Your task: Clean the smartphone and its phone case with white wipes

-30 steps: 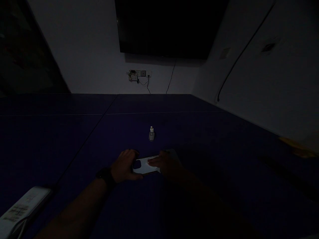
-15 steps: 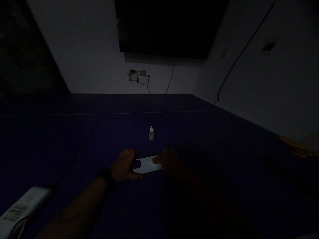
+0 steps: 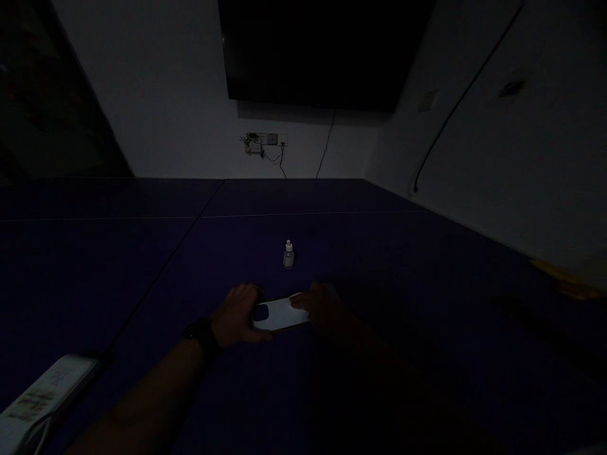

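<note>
Phone case (image 3: 283, 315) at the lower centre of the frame, left hand (image 3: 237, 315) gripping its left end between thumb and fingers, right hand (image 3: 323, 308) with fingers on its right part (whether they pinch anything, I cannot tell), bottle (image 3: 288, 258) upright above it, power strip (image 3: 64, 378) at lower left.

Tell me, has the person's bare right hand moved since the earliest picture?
Yes, slightly rightward. Against the upright, small white-capped bottle, the bare right hand reached farther left earlier; now its fingers end roughly below the bottle in the view.
</note>
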Available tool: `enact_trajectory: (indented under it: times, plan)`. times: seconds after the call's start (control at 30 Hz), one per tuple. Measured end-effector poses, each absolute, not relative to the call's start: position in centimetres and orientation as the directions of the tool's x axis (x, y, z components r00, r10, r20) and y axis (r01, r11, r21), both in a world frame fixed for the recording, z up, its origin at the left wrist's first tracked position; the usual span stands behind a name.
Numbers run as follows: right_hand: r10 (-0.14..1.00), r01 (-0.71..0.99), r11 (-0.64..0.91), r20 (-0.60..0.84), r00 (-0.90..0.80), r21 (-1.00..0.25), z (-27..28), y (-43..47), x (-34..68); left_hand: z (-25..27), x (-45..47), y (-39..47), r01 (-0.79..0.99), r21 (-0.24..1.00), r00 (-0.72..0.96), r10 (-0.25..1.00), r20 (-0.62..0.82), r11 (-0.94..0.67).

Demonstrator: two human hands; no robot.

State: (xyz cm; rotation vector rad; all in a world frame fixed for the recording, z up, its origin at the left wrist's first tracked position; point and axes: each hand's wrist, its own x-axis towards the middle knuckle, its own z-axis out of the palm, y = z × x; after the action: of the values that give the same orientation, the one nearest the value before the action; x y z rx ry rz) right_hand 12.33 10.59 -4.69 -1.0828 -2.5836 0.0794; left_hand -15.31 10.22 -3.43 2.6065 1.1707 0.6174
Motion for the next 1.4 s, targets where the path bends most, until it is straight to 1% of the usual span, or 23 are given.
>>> enact_trajectory:
  times: [0.07, 0.17, 0.23, 0.3, 0.4, 0.5, 0.57, 0.77, 0.87, 0.97, 1.13, 1.23, 1.33, 1.4]
  plan:
    - [0.69, 0.672, 0.72, 0.294, -0.662, -0.174, -4.9, 10.6, 12.2, -3.4, -15.3, 10.2, 0.659, 0.36, 0.596, 0.751, 0.286, -0.66]
    - [0.59, 0.547, 0.806, 0.383, -0.71, -0.227, -5.6, 10.8, 12.5, -3.4, -15.2, 10.2, 0.663, 0.357, 0.594, 0.753, 0.284, -0.658]
    - [0.557, 0.499, 0.83, 0.426, -0.713, -0.249, -6.0, 11.1, 13.1, -3.5, -15.2, 10.2, 0.665, 0.356, 0.593, 0.754, 0.282, -0.656]
    - [0.573, 0.518, 0.818, 0.433, -0.696, -0.251, -6.1, 11.3, 13.4, -3.5, -15.3, 10.2, 0.666, 0.355, 0.593, 0.754, 0.281, -0.656]
    - [0.619, 0.581, 0.782, 0.384, -0.685, -0.226, -6.1, 11.2, 12.8, -3.4, -15.3, 10.2, 0.668, 0.355, 0.592, 0.756, 0.28, -0.654]
    - [0.599, 0.563, 0.8, 0.33, -0.73, -0.207, -5.9, 11.0, 12.1, -3.4, -15.3, 10.2, 0.668, 0.354, 0.593, 0.756, 0.277, -0.654]
    - [0.583, 0.541, 0.812, 0.325, -0.745, -0.216, -5.7, 10.9, 12.2, -3.4, -15.3, 10.2, 0.668, 0.354, 0.594, 0.756, 0.276, -0.654]
    - [0.638, 0.604, 0.769, 0.317, -0.702, -0.212, -5.2, 11.3, 12.9, -3.3, -15.2, 10.2, 0.67, 0.352, 0.594, 0.756, 0.273, -0.654]
    - [0.607, 0.574, 0.794, 0.322, -0.727, -0.2, -5.3, 11.1, 12.4, -3.2, -15.2, 10.1, 0.676, 0.349, 0.592, 0.76, 0.268, -0.649]
    - [0.583, 0.541, 0.812, 0.341, -0.738, -0.218, -5.3, 11.0, 12.4, -3.2, -15.2, 10.1, 0.679, 0.348, 0.591, 0.762, 0.265, -0.647]
    - [0.654, 0.62, 0.754, 0.344, -0.674, -0.218, -5.0, 11.0, 12.6, -3.0, -15.2, 10.1, 0.678, 0.35, 0.591, 0.762, 0.264, -0.647]
    - [0.65, 0.615, 0.758, 0.324, -0.687, -0.217, -4.9, 10.7, 12.0, -2.9, -15.1, 10.0, 0.681, 0.347, 0.592, 0.764, 0.257, -0.644]
    - [0.629, 0.57, 0.777, 0.322, -0.708, -0.267, -4.8, 10.6, 11.8, -2.8, -15.0, 9.9, 0.686, 0.344, 0.588, 0.767, 0.255, -0.641]
    - [0.642, 0.57, 0.767, 0.334, -0.69, -0.295, -4.7, 10.6, 12.1, -2.9, -15.0, 9.9, 0.687, 0.344, 0.587, 0.768, 0.257, -0.64]
